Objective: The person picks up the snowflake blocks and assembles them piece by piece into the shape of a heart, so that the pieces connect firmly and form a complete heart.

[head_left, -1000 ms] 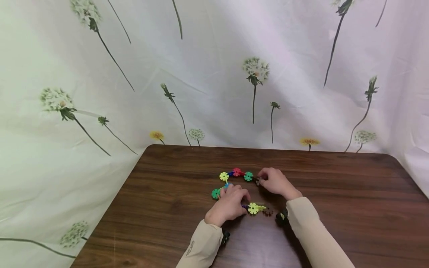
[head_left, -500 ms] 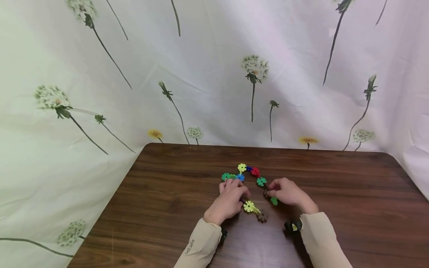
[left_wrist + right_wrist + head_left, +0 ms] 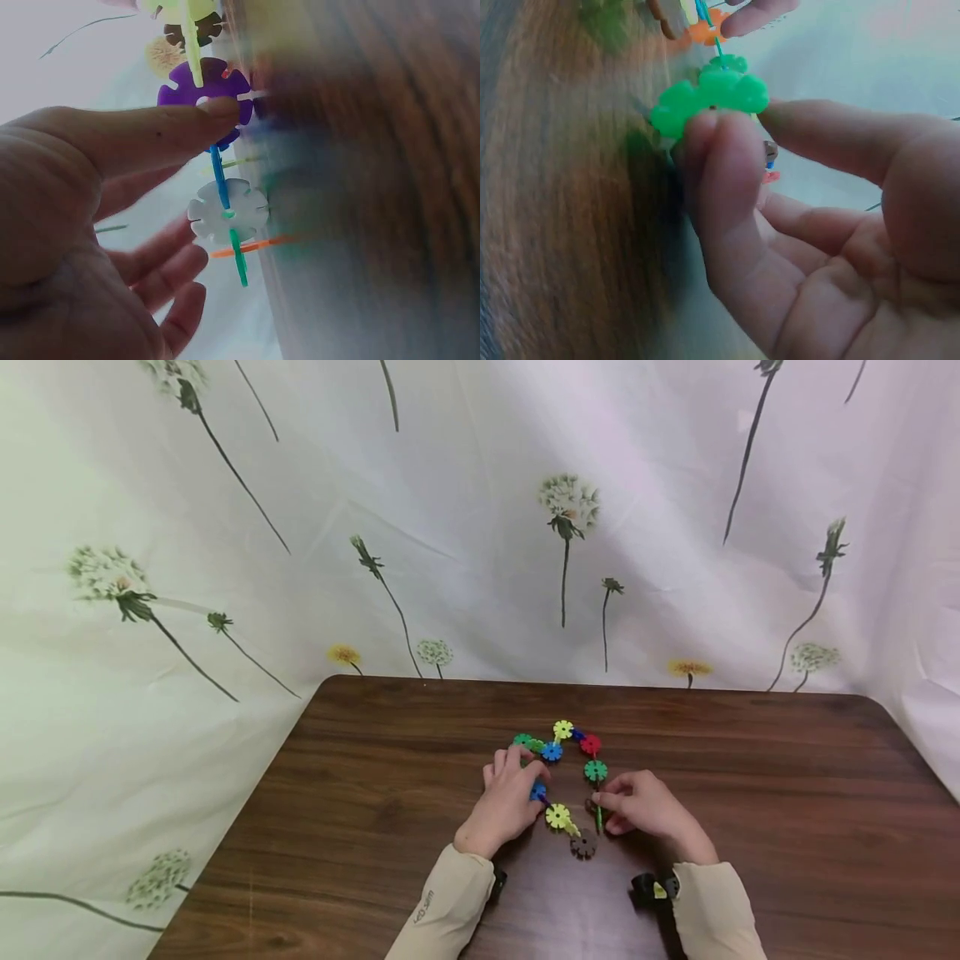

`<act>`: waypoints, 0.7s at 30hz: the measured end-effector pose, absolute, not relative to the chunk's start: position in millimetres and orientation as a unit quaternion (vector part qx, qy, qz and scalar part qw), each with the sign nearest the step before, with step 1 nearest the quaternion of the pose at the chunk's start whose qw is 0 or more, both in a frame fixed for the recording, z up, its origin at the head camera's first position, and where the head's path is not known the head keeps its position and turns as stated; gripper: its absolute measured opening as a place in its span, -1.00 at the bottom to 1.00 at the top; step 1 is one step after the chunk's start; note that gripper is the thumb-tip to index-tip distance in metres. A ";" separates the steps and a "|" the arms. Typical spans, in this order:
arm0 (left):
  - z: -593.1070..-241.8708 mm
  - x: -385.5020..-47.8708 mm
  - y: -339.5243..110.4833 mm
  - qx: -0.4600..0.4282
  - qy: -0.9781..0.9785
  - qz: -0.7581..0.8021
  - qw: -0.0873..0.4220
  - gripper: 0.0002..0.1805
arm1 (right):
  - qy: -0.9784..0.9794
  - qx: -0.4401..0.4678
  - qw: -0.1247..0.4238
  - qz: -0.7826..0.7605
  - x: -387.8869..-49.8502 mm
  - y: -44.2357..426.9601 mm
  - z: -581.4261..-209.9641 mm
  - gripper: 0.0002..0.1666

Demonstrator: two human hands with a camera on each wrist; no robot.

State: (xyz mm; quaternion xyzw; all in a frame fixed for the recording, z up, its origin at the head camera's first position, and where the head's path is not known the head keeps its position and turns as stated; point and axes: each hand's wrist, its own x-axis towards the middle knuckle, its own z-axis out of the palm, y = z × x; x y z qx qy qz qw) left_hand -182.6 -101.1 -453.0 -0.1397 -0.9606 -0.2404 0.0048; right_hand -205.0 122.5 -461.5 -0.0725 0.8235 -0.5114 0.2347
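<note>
A chain of interlocking plastic snowflake discs curves across the table, open on its near side. In the head view my left hand (image 3: pixel 504 806) covers its left part. My left thumb lies across a purple disc (image 3: pixel 184 90), gripping it against the fingers behind; a white disc (image 3: pixel 229 206) hangs beside them. My right hand (image 3: pixel 651 814) pinches a bright green disc (image 3: pixel 712 94) at the chain's right end, hiding its lower part. Beyond that are a darker green disc (image 3: pixel 596 771) and a red disc (image 3: pixel 590 744). The other end is a brown disc (image 3: pixel 583 844), joined to yellow discs (image 3: pixel 558 816).
The dark wood table (image 3: pixel 360 827) extends around both hands. Behind it hangs a white cloth (image 3: pixel 465 527) printed with dandelions. A black wrist device (image 3: pixel 654 890) sits by the right sleeve.
The far part of the chain has swung to the right and its right end has come nearer. My right hand has moved towards me with it; the gap to the brown end has narrowed.
</note>
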 end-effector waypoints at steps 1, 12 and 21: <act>-452.9 -182.6 -100.9 -0.130 -0.961 -0.245 0.007 -0.70 | 0.818 -0.073 0.241 -0.518 -205.6 122.6 -462.8 -0.65; -456.0 -184.4 -104.2 0.004 -0.961 -0.278 0.002 -0.59 | 0.778 -0.081 0.284 -0.554 -207.6 122.5 -466.6 -0.64; -450.3 -183.2 -113.0 -0.029 -0.944 -0.311 -0.106 -0.35 | 0.810 -0.088 0.259 -0.518 -207.4 131.1 -462.7 -0.66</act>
